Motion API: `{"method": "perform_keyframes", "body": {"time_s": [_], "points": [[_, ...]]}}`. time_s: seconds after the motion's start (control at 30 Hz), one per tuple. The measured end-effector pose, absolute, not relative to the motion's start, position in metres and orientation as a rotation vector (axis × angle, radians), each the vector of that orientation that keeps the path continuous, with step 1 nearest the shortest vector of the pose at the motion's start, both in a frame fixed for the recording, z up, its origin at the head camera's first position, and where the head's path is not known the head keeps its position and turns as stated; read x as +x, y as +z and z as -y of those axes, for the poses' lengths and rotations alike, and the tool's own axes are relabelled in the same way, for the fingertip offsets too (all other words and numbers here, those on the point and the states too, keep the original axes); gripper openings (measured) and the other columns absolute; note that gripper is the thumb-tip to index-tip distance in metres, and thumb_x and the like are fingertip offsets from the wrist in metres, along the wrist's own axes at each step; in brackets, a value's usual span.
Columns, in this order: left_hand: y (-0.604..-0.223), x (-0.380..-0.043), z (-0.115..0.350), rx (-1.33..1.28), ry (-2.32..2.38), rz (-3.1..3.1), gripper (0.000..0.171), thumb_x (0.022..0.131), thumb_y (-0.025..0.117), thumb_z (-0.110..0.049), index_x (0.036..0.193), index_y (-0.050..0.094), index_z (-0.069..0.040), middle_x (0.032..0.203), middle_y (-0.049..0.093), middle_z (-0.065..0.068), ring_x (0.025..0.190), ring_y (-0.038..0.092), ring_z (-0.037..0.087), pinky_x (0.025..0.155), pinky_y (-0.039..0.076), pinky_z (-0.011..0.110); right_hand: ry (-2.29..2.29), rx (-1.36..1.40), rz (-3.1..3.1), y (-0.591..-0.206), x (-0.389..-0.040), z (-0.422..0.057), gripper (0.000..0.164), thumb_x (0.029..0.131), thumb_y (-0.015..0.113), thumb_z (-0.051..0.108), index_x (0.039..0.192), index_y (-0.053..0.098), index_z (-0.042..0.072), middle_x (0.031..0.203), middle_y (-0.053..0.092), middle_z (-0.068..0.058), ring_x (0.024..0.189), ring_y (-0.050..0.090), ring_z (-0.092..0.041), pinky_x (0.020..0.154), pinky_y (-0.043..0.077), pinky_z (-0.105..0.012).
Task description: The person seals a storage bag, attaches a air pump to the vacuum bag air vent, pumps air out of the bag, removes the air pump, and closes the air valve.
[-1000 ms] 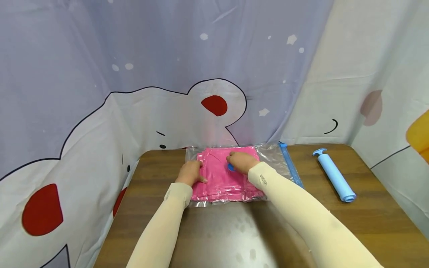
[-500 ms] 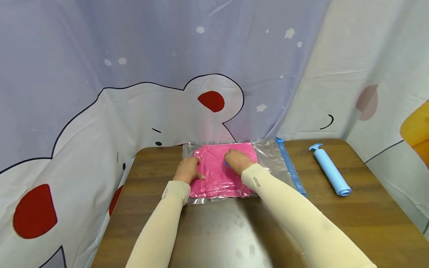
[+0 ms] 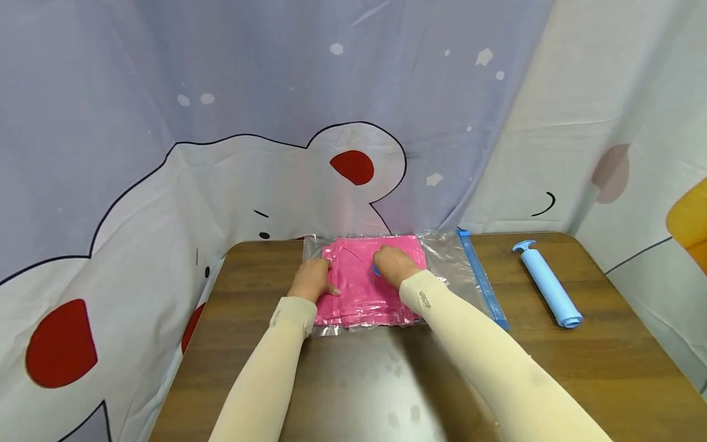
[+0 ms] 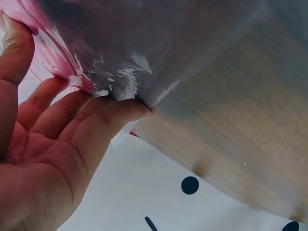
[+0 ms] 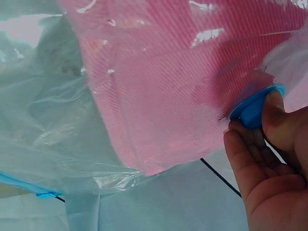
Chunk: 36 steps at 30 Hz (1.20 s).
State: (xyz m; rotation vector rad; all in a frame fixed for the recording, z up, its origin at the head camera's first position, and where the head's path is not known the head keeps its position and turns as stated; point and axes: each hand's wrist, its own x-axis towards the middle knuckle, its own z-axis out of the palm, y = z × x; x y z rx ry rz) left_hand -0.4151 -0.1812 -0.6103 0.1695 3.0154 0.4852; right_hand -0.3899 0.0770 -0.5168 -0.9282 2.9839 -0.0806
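Observation:
A clear vacuum storage bag [image 3: 452, 261] with folded pink cloth [image 3: 353, 294] inside lies flat at the far side of the table. My right hand [image 3: 395, 266] pinches the round blue valve cap [image 5: 252, 107] on its upper face between thumb and fingers; in the head view the hand covers most of that cap. At the bag's left edge, my left hand [image 3: 310, 280] rests with spread fingers. In the left wrist view its fingertips [image 4: 139, 109] touch the clear film, and the thumb lies by the pink cloth.
A light blue hand pump [image 3: 549, 287] lies on the wooden table [image 3: 552, 368] to the right of the bag. Along the bag's right end runs a blue zip strip [image 3: 483, 279]. A patterned curtain [image 3: 265, 178] hangs close behind the table and at both sides.
My right hand has closed in over the valve cap, covering more of it than a second ago. My left hand stays at the bag's left edge. The head view has shifted slightly.

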Motion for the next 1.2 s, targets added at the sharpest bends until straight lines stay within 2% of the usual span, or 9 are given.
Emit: {"method": "perform_keyframes", "body": {"time_s": [0.17,0.23,0.53,0.77,1.03,1.2], "points": [[-0.603,-0.413,0.177,0.153,0.477,-3.002,0.081,0.073,0.108,-0.044,0.141,0.079,-0.009,0.135,0.082,0.015,0.121,0.076,0.035,0.111,0.063,0.056,-0.092,-0.933,-3.000,-0.516,-0.390,-0.079,0.010,0.098,0.074,-0.007,0.102,0.080,0.000,0.103,0.080,-0.022,0.099,0.080,-0.040,0.090,0.071,-0.052],[-0.602,-0.413,0.178,0.150,0.486,-3.004,0.082,0.073,0.108,-0.044,0.141,0.078,-0.010,0.136,0.082,0.015,0.124,0.076,0.037,0.113,0.063,0.057,-0.097,-0.934,-3.011,-0.516,-0.390,-0.078,0.009,0.098,0.073,-0.008,0.101,0.079,-0.001,0.103,0.080,-0.023,0.098,0.080,-0.041,0.090,0.071,-0.053],[-0.606,-0.413,0.183,0.160,0.448,-3.015,0.082,0.073,0.107,-0.045,0.141,0.078,-0.011,0.137,0.081,0.015,0.125,0.076,0.038,0.112,0.063,0.058,-0.109,-0.928,-2.982,-0.516,-0.391,-0.078,0.008,0.097,0.076,-0.007,0.102,0.080,-0.002,0.106,0.081,-0.023,0.101,0.080,-0.040,0.094,0.070,-0.051],[-0.607,-0.415,0.182,0.169,0.445,-3.007,0.082,0.075,0.106,-0.048,0.142,0.077,-0.011,0.133,0.082,0.014,0.120,0.076,0.035,0.108,0.064,0.056,-0.015,-0.973,-2.992,-0.514,-0.397,-0.079,0.009,0.094,0.080,-0.007,0.100,0.082,-0.001,0.102,0.083,-0.023,0.099,0.082,-0.041,0.094,0.070,-0.050],[-0.602,-0.414,0.183,0.134,0.441,-2.993,0.086,0.074,0.107,-0.044,0.147,0.075,-0.012,0.143,0.079,0.015,0.127,0.076,0.038,0.113,0.063,0.058,-0.017,-0.977,-2.996,-0.512,-0.395,-0.080,0.007,0.095,0.077,-0.007,0.097,0.080,-0.001,0.099,0.082,-0.023,0.095,0.080,-0.040,0.092,0.070,-0.051],[-0.612,-0.420,0.185,0.168,0.437,-3.008,0.084,0.072,0.107,-0.050,0.142,0.078,-0.013,0.137,0.081,0.015,0.123,0.077,0.037,0.110,0.063,0.057,-0.081,-0.940,-2.998,-0.512,-0.393,-0.080,0.010,0.096,0.074,-0.007,0.097,0.081,0.001,0.101,0.082,-0.023,0.097,0.081,-0.040,0.093,0.070,-0.050]]}}
